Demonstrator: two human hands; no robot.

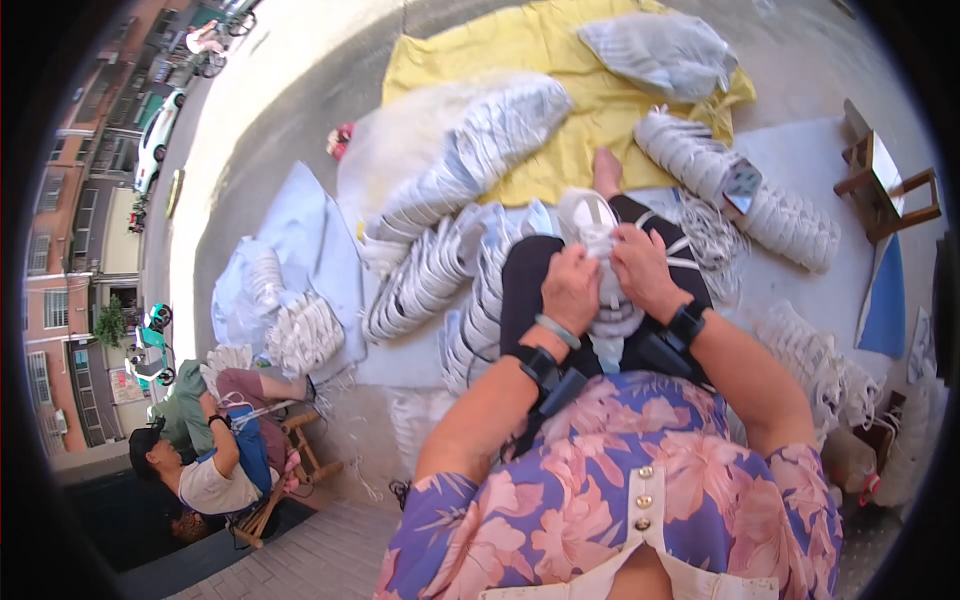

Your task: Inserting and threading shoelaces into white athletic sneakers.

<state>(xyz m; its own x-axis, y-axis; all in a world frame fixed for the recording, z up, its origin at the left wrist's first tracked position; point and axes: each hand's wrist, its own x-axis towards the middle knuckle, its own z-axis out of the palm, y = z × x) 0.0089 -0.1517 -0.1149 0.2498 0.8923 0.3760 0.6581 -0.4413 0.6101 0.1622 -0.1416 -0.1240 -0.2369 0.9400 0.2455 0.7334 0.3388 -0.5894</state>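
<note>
A white shoe upper (pixel 622 318) lies across my lap, its pale tongue and front (pixel 588 212) pointing away from me. My left hand (pixel 572 287) is closed on the left side of its lacing, fingers pinched together. From the right, my right hand (pixel 645 270) pinches at the eyelet area a little farther up. The fingers cover most of the lacing, so the lace itself is hard to make out. White laces (pixel 676 243) hang over my right thigh, beside a loose heap of white laces (pixel 715 238).
Rows of nested white shoe uppers (pixel 425 275) lie on my left, with another row (pixel 740 190) at the far right carrying a phone (pixel 741 186). Beyond is a yellow cloth (pixel 430 65) with a plastic-bagged bundle (pixel 660 55). A wooden stool (pixel 885 185) stands right; a seated person (pixel 215 455) works left.
</note>
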